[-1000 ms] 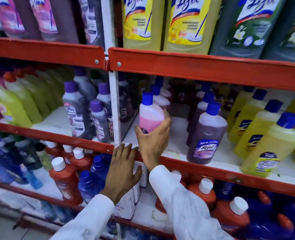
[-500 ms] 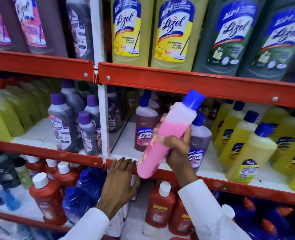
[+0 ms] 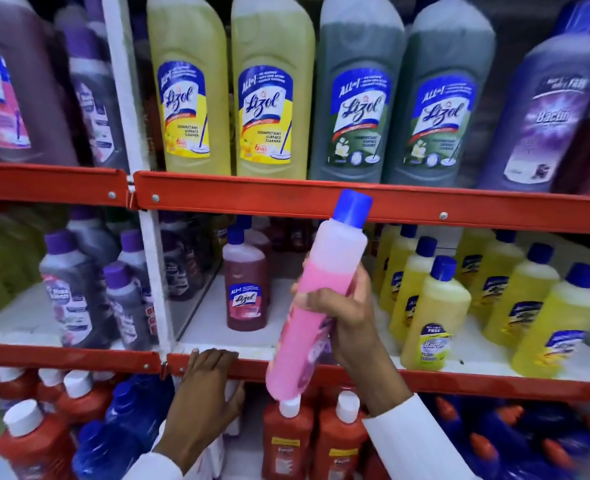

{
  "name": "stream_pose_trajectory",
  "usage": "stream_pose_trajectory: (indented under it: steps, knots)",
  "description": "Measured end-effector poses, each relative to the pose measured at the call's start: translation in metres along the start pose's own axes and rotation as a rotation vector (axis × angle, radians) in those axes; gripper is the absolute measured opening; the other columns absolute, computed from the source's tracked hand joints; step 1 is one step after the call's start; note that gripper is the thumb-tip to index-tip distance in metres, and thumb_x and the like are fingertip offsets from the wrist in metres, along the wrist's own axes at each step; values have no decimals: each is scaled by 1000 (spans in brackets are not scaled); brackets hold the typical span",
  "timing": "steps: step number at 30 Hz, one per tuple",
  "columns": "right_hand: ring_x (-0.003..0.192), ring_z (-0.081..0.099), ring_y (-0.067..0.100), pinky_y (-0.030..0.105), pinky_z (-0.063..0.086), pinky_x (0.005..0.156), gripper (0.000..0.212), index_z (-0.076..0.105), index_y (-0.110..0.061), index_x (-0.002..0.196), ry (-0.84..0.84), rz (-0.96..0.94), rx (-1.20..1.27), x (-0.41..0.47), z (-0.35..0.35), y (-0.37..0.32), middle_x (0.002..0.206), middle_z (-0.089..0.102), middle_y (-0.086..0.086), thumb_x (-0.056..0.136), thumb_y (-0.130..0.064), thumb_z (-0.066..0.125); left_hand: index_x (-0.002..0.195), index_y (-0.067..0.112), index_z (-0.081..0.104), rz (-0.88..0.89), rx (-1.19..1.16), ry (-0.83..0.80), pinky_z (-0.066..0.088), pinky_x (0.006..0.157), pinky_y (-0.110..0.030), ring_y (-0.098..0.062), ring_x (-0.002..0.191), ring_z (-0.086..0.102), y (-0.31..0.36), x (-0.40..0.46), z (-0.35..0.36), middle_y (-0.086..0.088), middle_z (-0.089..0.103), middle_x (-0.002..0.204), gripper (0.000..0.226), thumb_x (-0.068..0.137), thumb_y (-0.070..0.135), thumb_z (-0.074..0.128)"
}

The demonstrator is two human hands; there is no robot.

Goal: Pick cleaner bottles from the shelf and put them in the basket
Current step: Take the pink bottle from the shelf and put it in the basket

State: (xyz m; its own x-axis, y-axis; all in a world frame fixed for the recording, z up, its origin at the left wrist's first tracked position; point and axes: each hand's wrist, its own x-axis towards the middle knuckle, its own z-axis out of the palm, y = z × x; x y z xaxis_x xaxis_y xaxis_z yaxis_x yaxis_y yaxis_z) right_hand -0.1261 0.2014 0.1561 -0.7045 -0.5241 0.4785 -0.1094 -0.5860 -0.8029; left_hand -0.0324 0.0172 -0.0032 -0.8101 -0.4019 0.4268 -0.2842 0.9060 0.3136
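This is a shop aisle for household cleaners. Red metal shelves (image 3: 321, 202) on white uprights (image 3: 151, 265) stand in tiers, each packed with rows of identical bottles sorted by colour: large yellow Lizol bottles (image 3: 189, 98) above, small yellow ones (image 3: 432, 317) below, red ones (image 3: 286, 441) lowest.

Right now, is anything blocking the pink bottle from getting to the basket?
Cannot tell: no basket is in view. The right hand holds the pink bottle clear in front of the shelf rail, tilted, with nothing visible between it and the camera.
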Motion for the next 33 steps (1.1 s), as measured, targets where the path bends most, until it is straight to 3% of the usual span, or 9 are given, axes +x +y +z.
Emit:
stream_pose_trajectory:
  steps: [5,9,12,16,19,24,29,31,33]
  knots:
    - [91,69,11,24,58,71,87,52,-25,124,131,-97,-354,-21,-13,0,109,67,2,47,-28,94,124,26,60,-24,-146,-137,44,106,-38,-21,121,53,13,2,-19,2,64,125,64,63,29,80]
    - [93,70,1,19,57,72,88,50,-28,127,97,-40,-393,-48,-37,1,107,69,-18,52,-23,97,117,43,63,130,-481,-328,42,92,-4,7,113,57,51,-6,-46,27,66,120,62,61,26,84]
    - [103,68,5,25,58,82,88,49,-34,126,101,31,-469,-75,-58,5,119,66,-10,54,-25,97,123,28,61,87,-858,-525,53,95,-23,-10,117,63,89,-23,-42,9,68,125,67,65,10,90]
    - [109,64,10,27,55,91,86,44,-25,127,139,121,-495,-114,-87,24,124,62,2,58,-22,95,110,15,63,-57,-1076,-422,62,79,-37,-22,96,73,130,-52,-4,-6,76,107,58,60,1,90]
    - [114,63,13,28,54,94,82,43,-28,125,131,224,-540,-149,-115,43,124,61,0,59,-34,91,109,18,66,-160,-1108,-351,58,75,-21,-8,90,72,146,-80,39,8,78,101,55,61,2,89]
    - [113,60,15,26,47,97,72,54,-17,128,-2,355,-823,-209,-176,78,123,63,-1,67,-24,92,104,23,71,-273,-973,-482,58,80,-24,-6,91,71,151,-133,122,16,77,100,52,58,9,91]
    - [86,65,5,12,48,81,68,70,-24,109,17,550,-1033,-255,-227,121,98,74,-10,46,-24,96,117,8,67,-352,-839,-603,51,97,-34,-16,108,63,148,-169,198,-9,70,119,62,58,-1,85]
    - [85,69,11,23,53,82,61,72,-27,102,18,651,-1059,-267,-237,141,96,78,-7,45,-26,92,118,-2,65,-415,-756,-621,50,93,-27,-10,104,63,146,-181,227,-18,68,120,58,62,-14,77]
    - [84,69,8,14,49,80,56,73,-26,98,21,688,-1018,-277,-244,163,95,79,-4,46,-32,90,116,-14,60,-562,-777,-634,49,79,-13,6,86,63,145,-191,252,-25,64,118,49,69,-26,63]
